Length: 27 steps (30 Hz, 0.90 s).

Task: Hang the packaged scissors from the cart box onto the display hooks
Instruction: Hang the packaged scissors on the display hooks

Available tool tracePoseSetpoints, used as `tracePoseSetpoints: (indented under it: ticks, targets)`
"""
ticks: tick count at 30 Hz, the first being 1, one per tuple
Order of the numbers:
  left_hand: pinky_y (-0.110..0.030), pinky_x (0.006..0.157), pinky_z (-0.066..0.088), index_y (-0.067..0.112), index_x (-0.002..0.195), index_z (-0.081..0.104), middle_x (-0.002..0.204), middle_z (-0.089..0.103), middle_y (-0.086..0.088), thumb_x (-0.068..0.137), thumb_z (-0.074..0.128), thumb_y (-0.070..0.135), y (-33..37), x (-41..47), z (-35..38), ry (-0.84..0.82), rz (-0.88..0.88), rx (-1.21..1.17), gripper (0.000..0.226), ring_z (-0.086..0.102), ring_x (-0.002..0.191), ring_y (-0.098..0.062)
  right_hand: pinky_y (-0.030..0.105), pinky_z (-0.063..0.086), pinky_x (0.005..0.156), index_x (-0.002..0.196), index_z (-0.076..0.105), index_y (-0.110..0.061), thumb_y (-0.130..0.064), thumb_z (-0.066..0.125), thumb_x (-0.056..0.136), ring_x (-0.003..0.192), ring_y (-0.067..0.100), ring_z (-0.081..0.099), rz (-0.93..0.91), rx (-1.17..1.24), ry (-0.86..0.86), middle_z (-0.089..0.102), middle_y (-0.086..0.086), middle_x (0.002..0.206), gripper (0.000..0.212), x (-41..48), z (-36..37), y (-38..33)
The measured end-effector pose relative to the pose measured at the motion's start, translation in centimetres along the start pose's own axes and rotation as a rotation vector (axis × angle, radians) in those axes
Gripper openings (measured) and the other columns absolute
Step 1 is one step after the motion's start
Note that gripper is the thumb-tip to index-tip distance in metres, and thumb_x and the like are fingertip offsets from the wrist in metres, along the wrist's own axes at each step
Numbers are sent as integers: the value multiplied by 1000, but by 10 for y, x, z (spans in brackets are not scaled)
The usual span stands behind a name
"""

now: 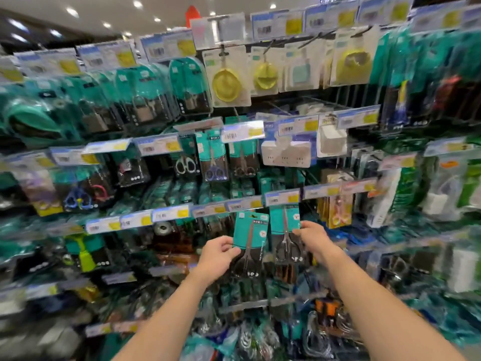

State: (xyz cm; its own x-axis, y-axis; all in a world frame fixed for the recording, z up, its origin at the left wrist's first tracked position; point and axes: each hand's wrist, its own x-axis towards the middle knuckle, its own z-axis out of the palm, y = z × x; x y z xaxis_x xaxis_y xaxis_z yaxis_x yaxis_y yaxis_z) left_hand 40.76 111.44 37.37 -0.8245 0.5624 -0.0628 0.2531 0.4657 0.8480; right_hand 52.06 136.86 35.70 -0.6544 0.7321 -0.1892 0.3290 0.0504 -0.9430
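My left hand [217,252] grips a packaged pair of scissors [250,238], a teal and black card, by its left edge and holds it up in front of the display. Just to its right a matching scissors pack [285,230] hangs from a hook under a price tag [282,198]. My right hand [311,235] pinches the right edge of that hanging pack. The hook itself is hidden behind the tag and the card. The cart box is out of view.
Rows of hooks carry padlocks [145,110], other scissors [214,157], yellow strainers [226,84] and white power strips [286,153]. Price tag strips [169,213] jut out along each row. More hanging packs crowd the lower rows near my forearms.
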Motion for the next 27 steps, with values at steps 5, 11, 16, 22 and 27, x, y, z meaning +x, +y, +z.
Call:
tracePoseSetpoints:
  ticks: [5,11,16,22,27]
  targets:
    - [-19,73,50,23,105,75,98,77,10,92,73,18,0,-1,8,43,-38,6,14,72,95,-9,52,56,96,108,76,-19,-13,69,90,101,24,72,-31,40,-126,77,0,106,20,21,-4,3]
    - [-19,70,53,23,109,73,102,76,10,96,68,19,8,4,14,52,-19,-39,14,71,95,-9,51,55,98,113,74,-21,-12,66,94,102,22,72,-89,77,-185,77,-1,108,23,30,-8,7]
    - [-18,75,54,26,107,74,99,78,12,95,70,20,7,11,22,59,-26,-52,14,72,93,-3,45,55,98,119,72,-9,-4,62,96,105,24,71,-115,114,-214,76,6,112,26,27,-6,8]
    - [-19,79,54,26,103,72,102,77,8,96,69,15,4,15,26,69,-37,-130,13,72,97,-7,20,47,67,121,70,-12,-9,61,99,96,15,70,-158,172,-229,76,2,111,24,28,-7,-2]
    - [-20,76,55,22,106,72,101,78,6,96,70,15,1,17,27,74,-43,-138,13,73,95,-8,29,50,71,117,72,-16,-13,63,98,91,17,68,-143,191,-219,76,1,107,22,29,-4,-3]
